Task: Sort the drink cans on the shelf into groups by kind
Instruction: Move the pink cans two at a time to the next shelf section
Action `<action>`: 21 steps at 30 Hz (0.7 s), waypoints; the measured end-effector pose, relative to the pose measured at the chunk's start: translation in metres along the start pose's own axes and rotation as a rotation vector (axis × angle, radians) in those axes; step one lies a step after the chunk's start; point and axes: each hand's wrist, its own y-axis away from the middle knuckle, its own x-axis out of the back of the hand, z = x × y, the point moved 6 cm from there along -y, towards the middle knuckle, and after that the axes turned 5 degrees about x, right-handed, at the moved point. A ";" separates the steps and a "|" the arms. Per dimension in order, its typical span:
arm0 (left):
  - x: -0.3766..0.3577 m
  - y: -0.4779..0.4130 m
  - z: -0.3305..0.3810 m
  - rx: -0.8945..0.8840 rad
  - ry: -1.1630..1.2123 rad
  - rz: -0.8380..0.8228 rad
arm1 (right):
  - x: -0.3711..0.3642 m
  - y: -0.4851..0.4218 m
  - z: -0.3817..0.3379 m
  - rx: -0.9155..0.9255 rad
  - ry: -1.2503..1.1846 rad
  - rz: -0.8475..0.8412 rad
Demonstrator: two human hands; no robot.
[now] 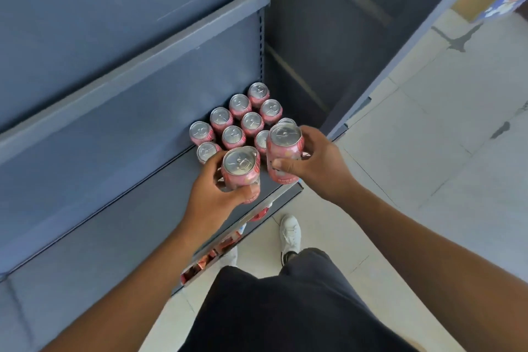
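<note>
Now we hold two pink aluminium drink cans over the grey metal shelf.
Left hand and right hand each wrap one mid-wall (rigid, slick, likely full) beside the standing group.

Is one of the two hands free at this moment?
No, the left hand grips one pink can and the right hand grips a second pink can.
</note>
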 end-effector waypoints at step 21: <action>-0.013 -0.006 -0.125 0.262 0.024 0.255 | -0.076 -0.066 0.080 0.043 0.289 -0.378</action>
